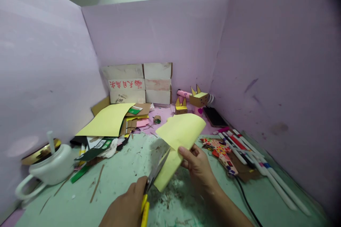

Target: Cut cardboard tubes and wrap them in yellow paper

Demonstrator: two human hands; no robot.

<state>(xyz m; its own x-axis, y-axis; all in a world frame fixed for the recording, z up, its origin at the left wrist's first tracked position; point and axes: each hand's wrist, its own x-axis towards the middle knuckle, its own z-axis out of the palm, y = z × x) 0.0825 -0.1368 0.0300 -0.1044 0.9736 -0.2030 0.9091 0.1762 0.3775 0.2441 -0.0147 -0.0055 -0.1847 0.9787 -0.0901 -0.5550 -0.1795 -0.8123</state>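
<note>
My left hand grips a pair of scissors by its yellow handles. Their metal blades point up and away, against the edge of a light yellow sheet of paper. A cut runs into the sheet from the left, and a strip hangs down below the blades. From the right, my right hand pinches the paper between thumb and fingers, near the end of the cut. The sheet curls over at its upper right and is held above the green table surface.
A teapot-like white pot stands at left beside paper and card scraps. Behind lie another yellow sheet and a flattened white carton. Small eared cardboard figures, a phone, markers and a patterned glue gun with cord sit right.
</note>
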